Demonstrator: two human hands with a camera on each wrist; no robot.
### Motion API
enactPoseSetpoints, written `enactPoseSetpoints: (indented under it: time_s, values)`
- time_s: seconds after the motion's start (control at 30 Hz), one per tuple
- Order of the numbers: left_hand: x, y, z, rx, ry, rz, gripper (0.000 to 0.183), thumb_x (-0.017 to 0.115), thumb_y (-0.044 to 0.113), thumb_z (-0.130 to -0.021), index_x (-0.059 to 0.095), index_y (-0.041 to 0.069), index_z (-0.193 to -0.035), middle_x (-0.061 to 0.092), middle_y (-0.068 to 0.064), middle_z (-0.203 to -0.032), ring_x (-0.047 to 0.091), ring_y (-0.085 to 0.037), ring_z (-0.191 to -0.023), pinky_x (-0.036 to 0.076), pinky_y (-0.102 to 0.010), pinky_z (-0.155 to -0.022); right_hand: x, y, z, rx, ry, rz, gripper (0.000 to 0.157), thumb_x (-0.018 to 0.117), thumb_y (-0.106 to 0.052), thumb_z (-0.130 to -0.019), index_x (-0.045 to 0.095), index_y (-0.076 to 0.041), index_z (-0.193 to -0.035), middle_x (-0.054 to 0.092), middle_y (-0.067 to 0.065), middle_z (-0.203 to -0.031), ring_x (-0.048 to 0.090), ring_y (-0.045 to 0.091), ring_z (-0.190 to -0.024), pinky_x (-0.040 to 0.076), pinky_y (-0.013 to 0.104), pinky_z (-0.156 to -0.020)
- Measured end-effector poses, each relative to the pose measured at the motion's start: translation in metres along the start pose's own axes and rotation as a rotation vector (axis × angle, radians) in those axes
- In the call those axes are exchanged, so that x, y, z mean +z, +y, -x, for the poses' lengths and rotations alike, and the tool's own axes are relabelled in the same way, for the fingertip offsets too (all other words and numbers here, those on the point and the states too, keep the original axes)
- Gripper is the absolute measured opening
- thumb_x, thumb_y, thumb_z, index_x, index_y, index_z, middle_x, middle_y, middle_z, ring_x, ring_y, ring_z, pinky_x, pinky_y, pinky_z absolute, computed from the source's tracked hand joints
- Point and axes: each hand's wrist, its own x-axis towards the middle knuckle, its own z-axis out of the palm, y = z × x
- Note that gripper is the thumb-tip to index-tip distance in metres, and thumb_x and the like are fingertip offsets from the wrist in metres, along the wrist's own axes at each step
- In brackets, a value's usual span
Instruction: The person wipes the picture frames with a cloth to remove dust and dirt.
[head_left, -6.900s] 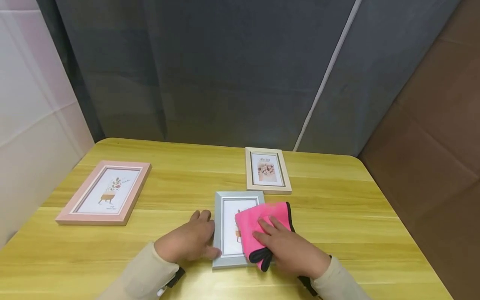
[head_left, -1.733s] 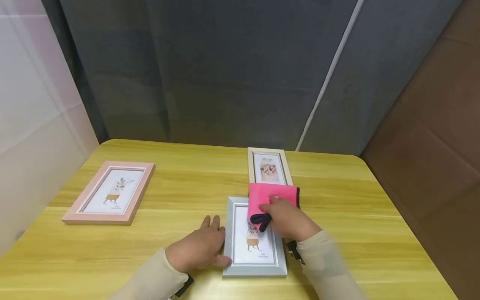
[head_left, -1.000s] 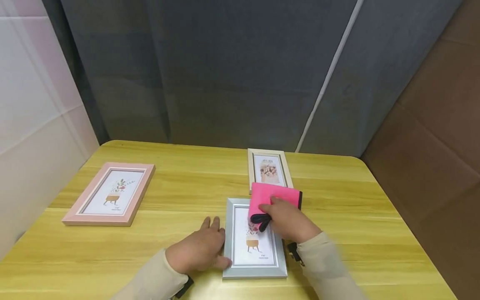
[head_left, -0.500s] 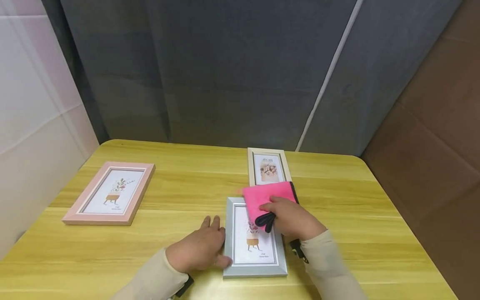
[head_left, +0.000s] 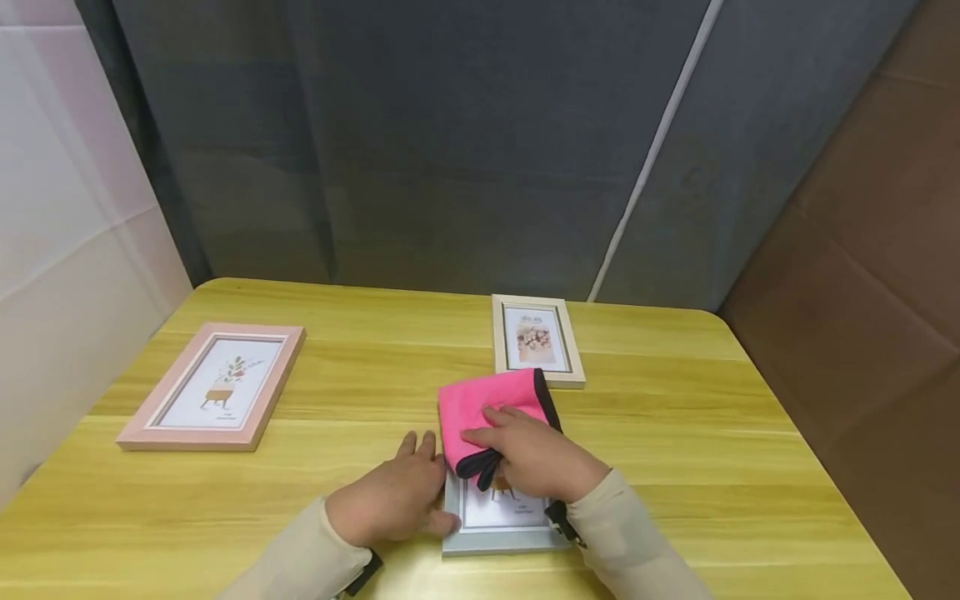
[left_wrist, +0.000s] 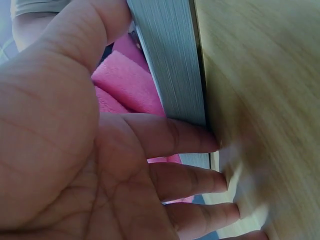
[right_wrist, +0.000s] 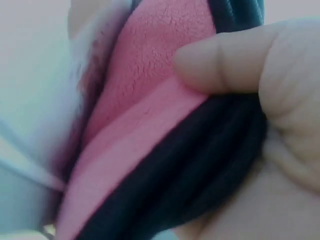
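A silver picture frame (head_left: 495,537) lies flat near the table's front edge. My left hand (head_left: 393,500) rests flat against its left side, fingers straight on the wood, thumb on the frame edge (left_wrist: 170,75). My right hand (head_left: 536,458) grips a folded pink cloth with black trim (head_left: 487,408) and presses it on the frame's upper left part. In the right wrist view the thumb (right_wrist: 225,62) pinches the cloth (right_wrist: 150,90) by its black hem. The cloth covers most of the frame's upper half.
A pink frame (head_left: 213,385) lies flat at the left of the yellow wooden table (head_left: 675,433). A small cream frame (head_left: 536,340) lies just beyond the cloth. Grey curtain behind, brown wall at the right, white wall at the left.
My right hand has slid the pink cloth to the left and slightly nearer across the silver frame, off the cream frame's bottom edge. The left hand has stayed where it was.
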Motion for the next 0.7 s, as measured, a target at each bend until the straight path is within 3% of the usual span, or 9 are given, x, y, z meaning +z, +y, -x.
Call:
enactPoseSetpoints:
  time_s: [0.07, 0.3, 0.37, 0.43, 0.6, 0.7]
  values:
    - [0.000, 0.000, 0.000, 0.000, 0.001, 0.005, 0.081, 0.082, 0.038, -0.078, 0.053, -0.019, -0.128, 0.035, -0.044, -0.143, 0.028, -0.062, -0.133, 0.031, -0.058, -0.110, -0.002, 0.002, 0.002, 0.021, 0.009, -0.008, 0.047, 0.065, -0.007, -0.091, 0.062, -0.017, -0.137, 0.044, 0.017, -0.150, 0.039, 0.034, -0.140, 0.030, 0.046, -0.114]
    - [0.001, 0.001, 0.000, -0.031, -0.008, 0.025, 0.080, 0.082, 0.037, -0.080, 0.053, -0.018, -0.129, 0.033, -0.043, -0.144, 0.025, -0.061, -0.136, 0.029, -0.059, -0.110, -0.015, 0.027, 0.015, 0.291, 0.071, 0.074, 0.038, 0.064, -0.004, -0.092, 0.068, -0.012, -0.129, 0.053, 0.020, -0.141, 0.043, 0.037, -0.135, 0.035, 0.051, -0.110]
    - [0.001, 0.001, -0.001, -0.039, -0.013, 0.024, 0.080, 0.082, 0.037, -0.080, 0.052, -0.018, -0.130, 0.033, -0.042, -0.145, 0.024, -0.060, -0.136, 0.029, -0.059, -0.110, -0.014, 0.028, 0.015, 0.309, 0.085, 0.094, 0.038, 0.064, -0.004, -0.092, 0.068, -0.013, -0.129, 0.055, 0.020, -0.140, 0.045, 0.037, -0.134, 0.036, 0.050, -0.109]
    - [0.001, 0.000, -0.001, -0.038, -0.013, 0.018, 0.081, 0.081, 0.038, -0.080, 0.052, -0.018, -0.130, 0.032, -0.043, -0.145, 0.024, -0.061, -0.136, 0.029, -0.059, -0.110, -0.011, 0.023, 0.012, 0.268, 0.074, 0.099, 0.039, 0.062, -0.004, -0.093, 0.067, -0.014, -0.131, 0.053, 0.021, -0.142, 0.043, 0.038, -0.136, 0.034, 0.050, -0.110]
    - [0.002, -0.001, -0.001, -0.015, 0.003, -0.008, 0.081, 0.081, 0.037, -0.078, 0.053, -0.019, -0.129, 0.033, -0.044, -0.144, 0.027, -0.063, -0.133, 0.033, -0.060, -0.107, -0.001, 0.003, 0.003, 0.025, -0.010, 0.013, 0.053, 0.068, -0.006, -0.088, 0.060, -0.017, -0.139, 0.041, 0.023, -0.151, 0.034, 0.039, -0.142, 0.026, 0.048, -0.115]
    - [0.002, 0.000, -0.001, -0.006, 0.007, -0.011, 0.081, 0.081, 0.037, -0.078, 0.052, -0.019, -0.130, 0.033, -0.044, -0.144, 0.028, -0.063, -0.132, 0.034, -0.060, -0.107, -0.001, 0.000, 0.002, -0.028, -0.014, -0.022, 0.055, 0.066, -0.002, -0.086, 0.060, -0.016, -0.139, 0.043, 0.020, -0.151, 0.037, 0.035, -0.141, 0.029, 0.045, -0.114]
